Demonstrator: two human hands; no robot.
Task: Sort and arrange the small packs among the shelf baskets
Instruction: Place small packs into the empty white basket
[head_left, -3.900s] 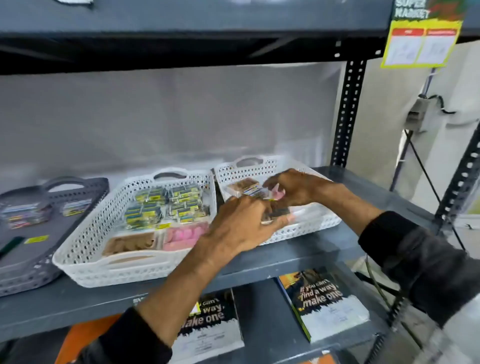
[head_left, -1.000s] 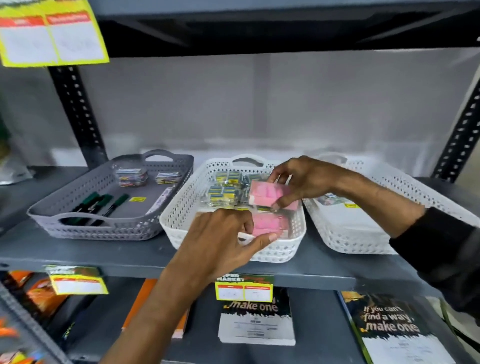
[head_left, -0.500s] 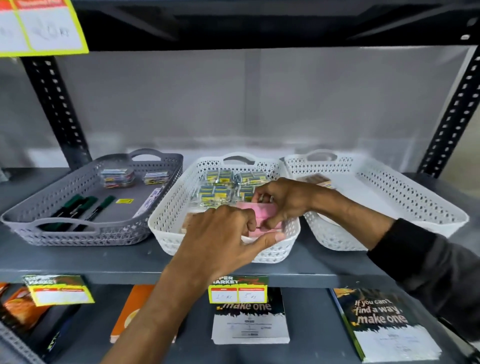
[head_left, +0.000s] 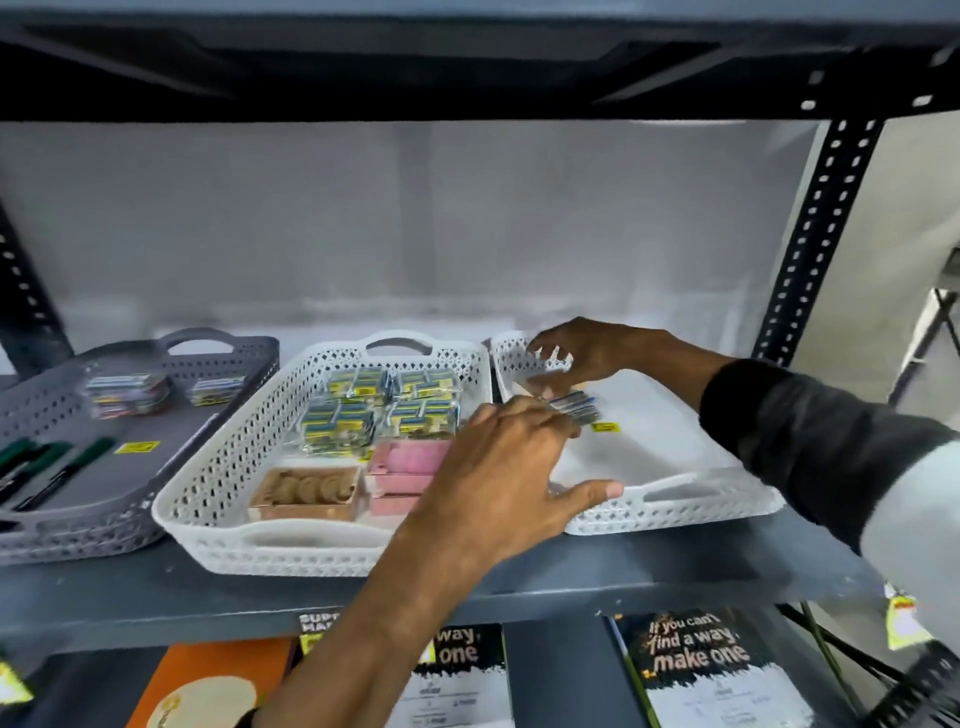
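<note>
Three perforated baskets sit side by side on a grey shelf (head_left: 623, 577). The grey basket (head_left: 78, 535) lies at 9 o'clock, the middle basket (head_left: 208, 499) at centre, the right basket (head_left: 701, 509) at 3 o'clock; the two white rims nearly touch.

The middle basket is crowded: yellow-blue packs (head_left: 379, 405) fill its far half, a brown pack (head_left: 304, 491) and pink packs (head_left: 408, 467) sit along its near edge. Little bare floor remains there.

The left hand (head_left: 498, 478) reaches across the seam between the white baskets, thumb spread over the right basket's near rim, fingers pinching a small dark-striped pack (head_left: 576, 405) just above that basket's floor. The right hand (head_left: 576, 353) hovers at the right basket's far left corner, fingers spread and curled; a blurred pack lies under it, and whether it grips it cannot be told.

Most of the right basket's floor, toward 3 o'clock, is bare apart from a yellow tag (head_left: 605, 427). The grey basket holds green pens (head_left: 52, 467) near its front edge and two packs (head_left: 130, 392) at the back, with open floor between them.
</note>
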